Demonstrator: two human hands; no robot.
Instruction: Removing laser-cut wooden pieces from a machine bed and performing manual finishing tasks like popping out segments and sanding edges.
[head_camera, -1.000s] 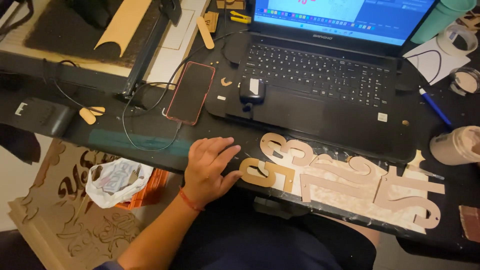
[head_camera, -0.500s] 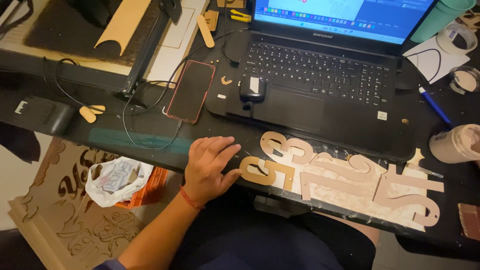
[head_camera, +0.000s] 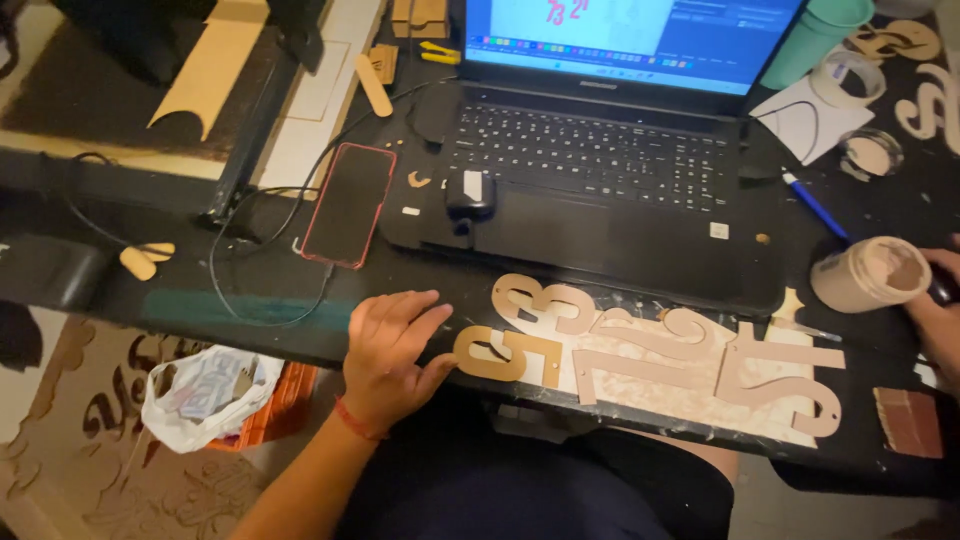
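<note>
- left hand lies flat and open on the front edge of the dark table, thumb touching a tan wooden cutout number.
- more pale cutout numbers lie to its right, in front of an open laptop.
- right hand, at the frame edge, rests beside a small round jar; its grip cannot be told.
</note>
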